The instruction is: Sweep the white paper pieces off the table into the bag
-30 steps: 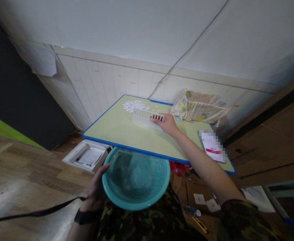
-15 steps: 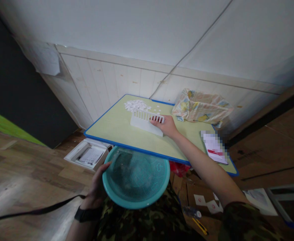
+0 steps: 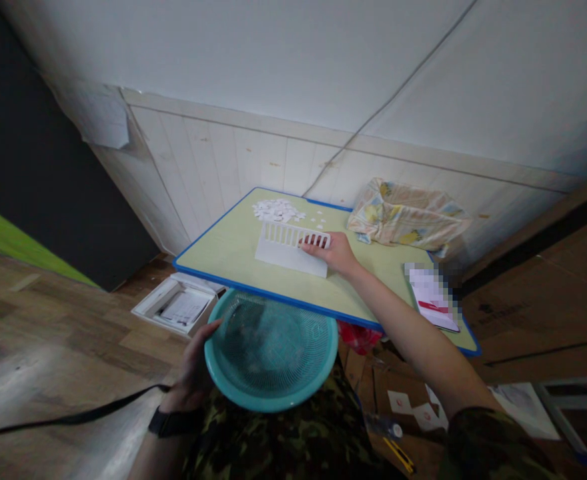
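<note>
1. Right hand [image 3: 337,253] lies on the right end of the white slotted tray [image 3: 292,248], fingers curled over its far slotted rim; grip clenched on the tray; the tray sits flat on the counter [image 3: 223,250], well back from the near blue edge.
2. Left hand [image 3: 196,373] holds the teal mesh basket [image 3: 271,348] by its left rim, grip closed around that rim; the basket hangs below and in front of the counter's near edge, over the lap.
3. Containers: the basket's mesh looks bare, though it is dim and blurred, so small bits cannot be ruled out; the tray's flat panel looks bare too; a heap of white paper bits [image 3: 277,211] lies loose on the counter behind the tray, with a few strays just right of it.
4. Risk: the tray is held at one end only; a pull could swing the free end and leave bits behind or scatter them.
5. Risk: the basket rim sits partly under the counter edge; anything sliding off left or right of it would likely drop to the floor; a one-sided hold could also let it tilt.
6. Nearby: a patterned cloth bundle [image 3: 407,217] at the right rear; a printed leaflet [image 3: 432,299] on the counter's right; an open white box [image 3: 177,308] on the floor.
</note>
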Demonstrator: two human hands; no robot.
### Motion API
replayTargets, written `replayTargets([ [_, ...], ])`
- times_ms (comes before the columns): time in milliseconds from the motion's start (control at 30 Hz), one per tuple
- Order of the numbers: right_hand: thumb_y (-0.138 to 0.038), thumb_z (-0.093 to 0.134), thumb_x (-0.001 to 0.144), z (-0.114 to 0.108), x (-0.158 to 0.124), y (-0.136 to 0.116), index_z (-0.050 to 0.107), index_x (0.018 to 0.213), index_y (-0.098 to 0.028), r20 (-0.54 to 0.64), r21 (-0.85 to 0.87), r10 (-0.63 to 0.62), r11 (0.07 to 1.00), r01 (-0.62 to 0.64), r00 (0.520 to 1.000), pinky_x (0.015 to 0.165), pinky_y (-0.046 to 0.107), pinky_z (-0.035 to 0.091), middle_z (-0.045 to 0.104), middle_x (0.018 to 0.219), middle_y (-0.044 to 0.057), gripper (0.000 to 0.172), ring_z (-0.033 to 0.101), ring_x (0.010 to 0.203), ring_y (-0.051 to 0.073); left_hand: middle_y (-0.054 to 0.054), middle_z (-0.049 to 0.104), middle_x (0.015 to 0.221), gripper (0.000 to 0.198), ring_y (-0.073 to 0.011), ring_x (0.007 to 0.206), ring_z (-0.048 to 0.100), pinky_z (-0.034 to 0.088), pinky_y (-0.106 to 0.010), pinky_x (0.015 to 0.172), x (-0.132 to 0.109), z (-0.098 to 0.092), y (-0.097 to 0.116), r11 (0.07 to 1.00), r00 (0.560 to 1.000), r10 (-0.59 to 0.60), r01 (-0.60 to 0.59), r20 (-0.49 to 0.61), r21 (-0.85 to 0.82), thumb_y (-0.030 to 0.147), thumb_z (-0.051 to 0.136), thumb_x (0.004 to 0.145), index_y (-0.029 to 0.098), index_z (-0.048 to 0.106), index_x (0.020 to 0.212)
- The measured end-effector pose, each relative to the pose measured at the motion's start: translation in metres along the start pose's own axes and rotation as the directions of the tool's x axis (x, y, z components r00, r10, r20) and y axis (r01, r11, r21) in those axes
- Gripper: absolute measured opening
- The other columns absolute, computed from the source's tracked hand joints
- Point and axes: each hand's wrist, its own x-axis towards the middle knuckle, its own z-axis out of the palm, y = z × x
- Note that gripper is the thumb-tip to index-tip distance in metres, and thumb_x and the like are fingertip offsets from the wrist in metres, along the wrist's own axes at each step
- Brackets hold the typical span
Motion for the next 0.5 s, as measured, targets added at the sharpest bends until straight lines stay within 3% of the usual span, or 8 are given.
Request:
replayTargets([
  [167, -0.072, 0.09, 0.068, 0.0, -0.001, -0.001, 0.086, 0.091, -0.017, 0.014, 0.041, 0.015, 0.999, -0.015, 1.0, 0.06, 0.03, 0.046, 0.083, 0.084, 0.008, 0.06, 0.069, 0.069, 0.022, -0.004, 0.081, 0.068, 0.027, -0.0247, 0.057, 0.078, 0.065, -0.031, 0.057, 0.0, 0.001, 0.001, 0.998, 0.998, 0.018, -0.014, -0.066, 0.061, 0.018, 0.077, 0.085, 0.024, 0.083, 0.111],
  [333, -0.069, 0.095, 0.063, -0.003, -0.002, -0.008, 0.086, 0.091, -0.018, 0.046, 0.115, 0.04, 0.992, -0.045, 0.998, 0.068, 0.033, 0.054, 0.084, 0.091, 0.009, 0.059, 0.074, 0.079, 0.026, -0.006, 0.082, 0.069, 0.027, -0.0293, 0.066, 0.081, 0.069, -0.036, 0.066, 0.003, -0.002, 0.001, 0.997, 0.999, 0.005, 0.0, -0.05, 0.083, 0.021, 0.076, 0.086, 0.023, 0.083, 0.112],
  [500, -0.059, 0.099, 0.061, -0.034, 0.002, -0.015, 0.085, 0.089, -0.015, 0.038, 0.144, 0.077, 0.986, -0.082, 0.996, 0.067, 0.031, 0.051, 0.083, 0.088, 0.008, 0.054, 0.071, 0.076, 0.023, -0.009, 0.087, 0.083, 0.038, -0.033, 0.08, 0.085, 0.07, -0.04, 0.078, 0.0, -0.001, 0.001, 0.999, 1.0, -0.01, 0.011, -0.008, 0.046, 0.02, 0.08, 0.084, 0.022, 0.081, 0.122],
])
